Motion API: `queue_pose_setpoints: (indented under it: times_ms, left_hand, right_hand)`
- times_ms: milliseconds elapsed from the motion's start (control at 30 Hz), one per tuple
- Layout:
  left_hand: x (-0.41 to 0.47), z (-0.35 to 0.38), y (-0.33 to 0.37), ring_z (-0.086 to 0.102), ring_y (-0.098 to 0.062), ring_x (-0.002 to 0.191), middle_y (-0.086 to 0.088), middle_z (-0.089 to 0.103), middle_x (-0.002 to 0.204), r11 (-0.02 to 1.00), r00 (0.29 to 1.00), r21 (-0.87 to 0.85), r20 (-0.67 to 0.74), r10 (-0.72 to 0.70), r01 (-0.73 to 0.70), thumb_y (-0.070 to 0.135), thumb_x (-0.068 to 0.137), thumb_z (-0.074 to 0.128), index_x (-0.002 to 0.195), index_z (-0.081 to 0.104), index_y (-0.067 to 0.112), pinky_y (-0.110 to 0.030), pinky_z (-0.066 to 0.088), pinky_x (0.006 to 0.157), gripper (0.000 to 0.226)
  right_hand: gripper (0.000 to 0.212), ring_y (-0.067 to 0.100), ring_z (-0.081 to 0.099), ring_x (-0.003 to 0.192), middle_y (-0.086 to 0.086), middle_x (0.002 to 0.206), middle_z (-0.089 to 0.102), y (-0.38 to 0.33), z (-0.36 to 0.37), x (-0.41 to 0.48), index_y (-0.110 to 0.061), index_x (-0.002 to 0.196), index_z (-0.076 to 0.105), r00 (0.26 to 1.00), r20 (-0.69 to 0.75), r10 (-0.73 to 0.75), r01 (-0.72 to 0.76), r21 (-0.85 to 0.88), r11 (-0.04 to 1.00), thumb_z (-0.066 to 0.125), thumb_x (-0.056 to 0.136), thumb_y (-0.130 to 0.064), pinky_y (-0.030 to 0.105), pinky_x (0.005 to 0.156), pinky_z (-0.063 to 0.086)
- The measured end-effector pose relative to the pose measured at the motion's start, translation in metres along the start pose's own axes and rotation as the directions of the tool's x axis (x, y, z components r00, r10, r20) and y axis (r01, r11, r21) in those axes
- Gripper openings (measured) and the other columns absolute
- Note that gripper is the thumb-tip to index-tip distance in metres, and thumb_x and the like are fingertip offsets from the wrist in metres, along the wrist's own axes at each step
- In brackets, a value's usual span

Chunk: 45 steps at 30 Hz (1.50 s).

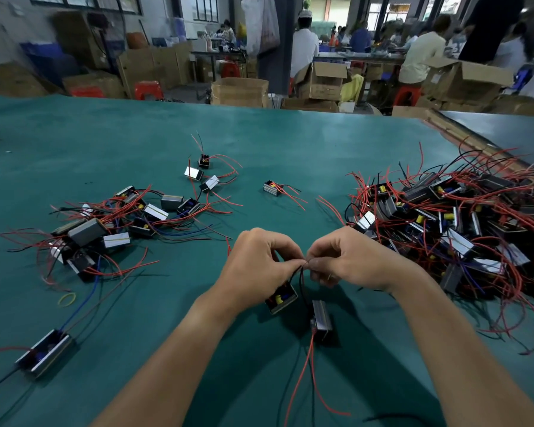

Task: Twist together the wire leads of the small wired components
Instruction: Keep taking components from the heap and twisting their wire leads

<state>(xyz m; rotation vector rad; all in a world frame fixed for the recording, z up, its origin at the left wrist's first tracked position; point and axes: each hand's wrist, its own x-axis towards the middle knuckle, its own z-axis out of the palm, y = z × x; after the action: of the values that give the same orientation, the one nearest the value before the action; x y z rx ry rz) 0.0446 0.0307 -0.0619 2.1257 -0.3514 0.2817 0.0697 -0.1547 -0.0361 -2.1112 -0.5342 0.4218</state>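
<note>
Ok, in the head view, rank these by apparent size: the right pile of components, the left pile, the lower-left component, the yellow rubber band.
1. right pile
2. left pile
3. lower-left component, though nearness to the camera enlarges it
4. yellow rubber band, clearly smallest

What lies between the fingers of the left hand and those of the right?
In the head view, only the thin wire leads, pinched from both sides by the left hand and the right hand.
</note>
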Motion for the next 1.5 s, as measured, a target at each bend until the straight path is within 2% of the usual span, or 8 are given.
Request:
queue_pose_setpoints:
  times_ms: [267, 533, 700, 900, 1000, 1100, 1267, 1500]
  left_hand:
    - [0.001, -0.003, 0.009, 0.045, -0.007, 0.037, 0.006, 0.06, 0.049, 0.889, 0.95, -0.34, 0.17, -0.262, 0.306, 0.003, 0.089, 0.064, 0.07, 0.068, 0.012, -0.015, 0.034, 0.038, 0.022]
    - [0.002, -0.006, 0.011, 0.044, -0.009, 0.036, 0.001, 0.058, 0.048, 0.799, 0.894, -0.406, 0.258, -0.365, 0.443, 0.007, 0.088, 0.066, 0.072, 0.069, 0.008, -0.014, 0.033, 0.04, 0.016]
    - [0.004, -0.008, 0.011, 0.043, -0.008, 0.038, 0.0, 0.061, 0.053, 0.728, 0.86, -0.461, 0.324, -0.394, 0.507, 0.006, 0.087, 0.066, 0.071, 0.07, 0.01, -0.016, 0.036, 0.043, 0.017]
    - [0.006, -0.01, 0.01, 0.04, -0.006, 0.04, -0.001, 0.057, 0.055, 0.618, 0.812, -0.527, 0.364, -0.456, 0.584, 0.006, 0.087, 0.066, 0.064, 0.072, 0.012, -0.011, 0.036, 0.039, 0.024]
    - [0.006, -0.011, 0.01, 0.039, -0.005, 0.04, -0.002, 0.057, 0.056, 0.613, 0.805, -0.521, 0.371, -0.464, 0.594, 0.008, 0.087, 0.066, 0.068, 0.071, 0.011, -0.012, 0.035, 0.038, 0.02]
    - [0.005, -0.011, 0.009, 0.039, -0.006, 0.04, -0.002, 0.057, 0.055, 0.618, 0.803, -0.513, 0.368, -0.469, 0.596, 0.007, 0.087, 0.066, 0.066, 0.072, 0.012, -0.012, 0.036, 0.037, 0.021]
    - [0.001, -0.009, 0.01, 0.039, -0.007, 0.039, -0.004, 0.054, 0.055, 0.732, 0.866, -0.467, 0.323, -0.381, 0.496, 0.005, 0.089, 0.064, 0.067, 0.07, 0.01, -0.014, 0.032, 0.04, 0.023]
    - [-0.001, 0.001, 0.009, 0.04, -0.006, 0.046, 0.012, 0.058, 0.052, 0.98, 0.998, -0.192, 0.028, -0.051, 0.056, 0.008, 0.085, 0.071, 0.068, 0.069, 0.018, -0.018, 0.034, 0.047, 0.02]
  right_hand:
    - [0.015, 0.006, 0.062, 0.062, 0.002, 0.071, 0.073, 0.003, -0.004, 0.001, -0.012, 0.079, 0.073, 0.977, -0.126, -0.17, 0.169, -0.02, 0.985, 0.077, 0.076, 0.003, 0.02, 0.064, 0.051]
    - [0.012, 0.009, 0.056, 0.059, 0.006, 0.067, 0.071, 0.002, 0.0, 0.004, -0.014, 0.071, 0.074, 0.951, -0.198, -0.237, 0.233, -0.043, 0.971, 0.082, 0.076, -0.006, 0.028, 0.058, 0.046]
    - [0.018, 0.009, 0.062, 0.062, 0.001, 0.069, 0.073, 0.004, -0.001, 0.004, -0.019, 0.072, 0.075, 0.951, -0.201, -0.235, 0.223, -0.078, 0.972, 0.083, 0.072, -0.003, 0.034, 0.063, 0.053]
    - [0.014, 0.006, 0.053, 0.056, 0.002, 0.065, 0.07, 0.006, 0.001, 0.007, -0.023, 0.074, 0.076, 0.937, -0.237, -0.255, 0.25, -0.053, 0.967, 0.086, 0.072, -0.013, 0.028, 0.055, 0.042]
    - [0.013, 0.01, 0.051, 0.056, 0.005, 0.065, 0.07, 0.006, 0.002, 0.006, -0.022, 0.074, 0.076, 0.933, -0.253, -0.257, 0.257, -0.032, 0.966, 0.086, 0.072, -0.014, 0.033, 0.054, 0.041]
    - [0.009, 0.014, 0.05, 0.057, 0.009, 0.064, 0.069, 0.003, 0.002, 0.005, -0.018, 0.072, 0.076, 0.936, -0.241, -0.258, 0.259, -0.031, 0.965, 0.085, 0.074, -0.015, 0.04, 0.053, 0.041]
    - [0.011, 0.013, 0.05, 0.055, 0.012, 0.059, 0.064, -0.001, 0.004, 0.001, -0.008, 0.071, 0.073, 0.959, -0.187, -0.215, 0.219, 0.0, 0.976, 0.08, 0.079, -0.01, 0.03, 0.054, 0.04]
    - [0.025, 0.012, 0.05, 0.049, 0.002, 0.058, 0.058, -0.004, 0.003, 0.004, -0.012, 0.062, 0.066, 0.987, -0.047, 0.155, -0.122, 0.412, 0.903, 0.065, 0.085, -0.003, 0.02, 0.049, 0.048]
